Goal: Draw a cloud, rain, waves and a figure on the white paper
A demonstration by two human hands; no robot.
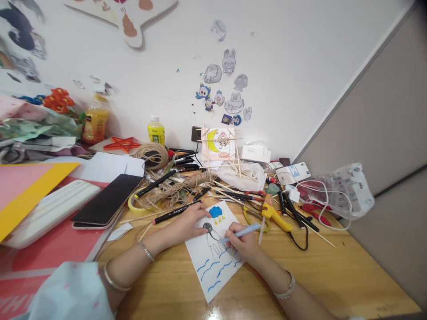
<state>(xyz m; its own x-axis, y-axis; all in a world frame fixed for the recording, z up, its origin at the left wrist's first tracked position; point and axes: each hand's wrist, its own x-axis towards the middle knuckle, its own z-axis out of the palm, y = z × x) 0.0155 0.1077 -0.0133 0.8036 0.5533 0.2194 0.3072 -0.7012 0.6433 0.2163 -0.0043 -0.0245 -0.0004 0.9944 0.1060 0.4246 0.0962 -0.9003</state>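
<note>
A white sheet of paper lies at a slant on the wooden table. On it are a blue cloud with small yellow marks, a black outlined figure with a dark patch at its head, and blue wavy lines below. My left hand rests on the sheet's upper left edge, fingers stretched out, holding nothing. A light blue pen is gripped in my right hand, its tip down at the outlined figure. Whether the tip touches the paper I cannot tell. Just left of the sheet lies a black marker.
Behind the sheet are a yellow glue gun, jute twine, yellow tape, several markers and thin sticks. A black phone-like slab and white case lie left. Two bottles stand by the wall; a plastic bag lies right.
</note>
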